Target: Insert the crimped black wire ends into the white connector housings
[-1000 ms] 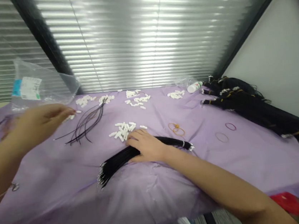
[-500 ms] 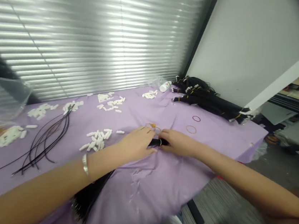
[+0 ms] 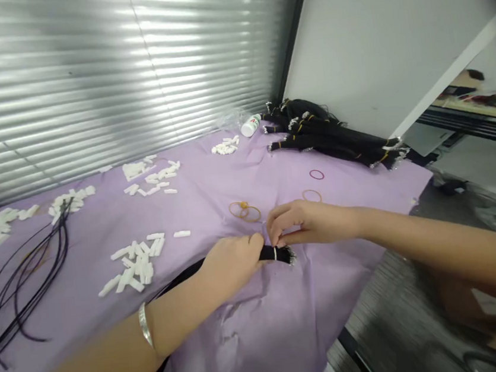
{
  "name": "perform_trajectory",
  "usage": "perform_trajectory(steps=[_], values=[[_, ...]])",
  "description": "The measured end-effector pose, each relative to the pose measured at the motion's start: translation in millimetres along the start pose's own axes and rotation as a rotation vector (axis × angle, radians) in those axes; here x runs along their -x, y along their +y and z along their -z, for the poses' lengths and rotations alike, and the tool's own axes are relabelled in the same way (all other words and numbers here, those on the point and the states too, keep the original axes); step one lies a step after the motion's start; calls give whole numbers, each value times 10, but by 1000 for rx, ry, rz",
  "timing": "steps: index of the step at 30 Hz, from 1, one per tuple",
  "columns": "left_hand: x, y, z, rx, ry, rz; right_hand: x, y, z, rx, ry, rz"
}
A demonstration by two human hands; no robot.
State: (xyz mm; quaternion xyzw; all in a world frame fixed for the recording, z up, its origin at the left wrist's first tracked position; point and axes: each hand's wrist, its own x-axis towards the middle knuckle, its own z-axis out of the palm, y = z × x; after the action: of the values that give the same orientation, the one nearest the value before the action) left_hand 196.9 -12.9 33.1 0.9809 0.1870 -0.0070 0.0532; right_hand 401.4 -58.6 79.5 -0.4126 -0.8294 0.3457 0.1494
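Note:
A bundle of thin black cables (image 3: 285, 255) lies across the near side of the table, its metal-tipped ends spread toward the right. My left hand (image 3: 235, 262) is closed around the bundle a little short of those ends. A pale rubber band (image 3: 275, 254) circles the bundle just right of my left fingers. The fingertips of my right hand (image 3: 301, 223) are pinched together at the top of this band. Several loose yellow rubber bands (image 3: 245, 211) lie just beyond my hands. The rest of the bundle runs back under my left forearm, partly hidden.
White plastic pieces (image 3: 138, 264) lie in several piles on the purple cloth (image 3: 211, 178). Loose black cables (image 3: 25, 277) curve at the left. Tied black cable bundles (image 3: 332, 140) are stacked at the back right, beside a white bottle (image 3: 251, 126). A red band (image 3: 317, 174) lies nearby.
My left hand has moved closer to the bundle's end, and the tips now show. My right hand has gone from covering the end to pinching at the band. The view has turned right.

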Motion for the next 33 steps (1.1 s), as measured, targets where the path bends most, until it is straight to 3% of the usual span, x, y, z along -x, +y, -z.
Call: perform_trajectory(steps=[4, 10, 16, 23, 33], values=[[-19, 7, 12, 5, -2, -30, -39, 71, 2, 50, -119, 92], [-17, 7, -6, -16, -5, -74, 10, 80, -78, 67, -66, 179], [-25, 9, -34, -29, -10, -105, 6, 55, -158, -44, -171, 57], [-37, 3, 45, -47, -61, -101, 24, -26, 0, -53, -341, 9], [-49, 10, 65, -35, -96, -65, 373, -107, -180, -45, -133, -125]])
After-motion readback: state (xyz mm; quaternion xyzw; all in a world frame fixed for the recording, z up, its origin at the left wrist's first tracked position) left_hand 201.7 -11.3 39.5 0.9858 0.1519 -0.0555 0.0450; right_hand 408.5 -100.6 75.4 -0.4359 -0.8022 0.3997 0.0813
